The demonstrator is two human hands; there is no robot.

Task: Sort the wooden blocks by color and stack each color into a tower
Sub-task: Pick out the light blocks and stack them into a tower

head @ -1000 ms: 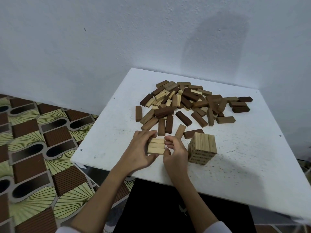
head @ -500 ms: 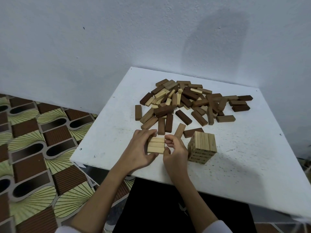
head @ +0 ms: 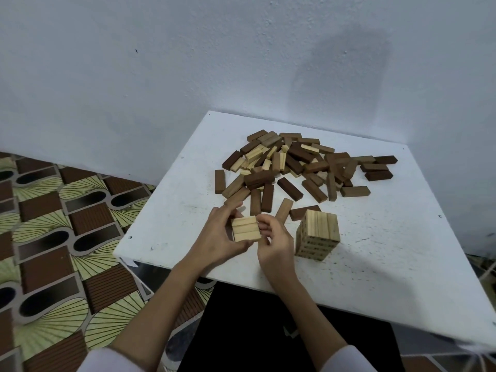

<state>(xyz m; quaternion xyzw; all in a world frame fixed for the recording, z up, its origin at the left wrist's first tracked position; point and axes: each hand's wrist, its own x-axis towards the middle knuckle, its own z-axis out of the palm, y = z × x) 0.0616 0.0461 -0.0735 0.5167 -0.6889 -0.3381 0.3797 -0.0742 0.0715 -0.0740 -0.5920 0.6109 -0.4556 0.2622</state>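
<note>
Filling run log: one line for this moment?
both hands grip pale block layer | pale tower right | mixed pile unsorted

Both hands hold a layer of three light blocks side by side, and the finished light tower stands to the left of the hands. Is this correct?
Not quite. In the head view the light tower stands to the right of the hands, beside the right hand. The rest holds: the left hand and the right hand hold the three light blocks side by side.

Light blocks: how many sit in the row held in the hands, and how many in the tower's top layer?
held row, gripped by left hand and right hand: 3 light blocks
Top layer of light tower: 3 light blocks
Total: 6
</note>
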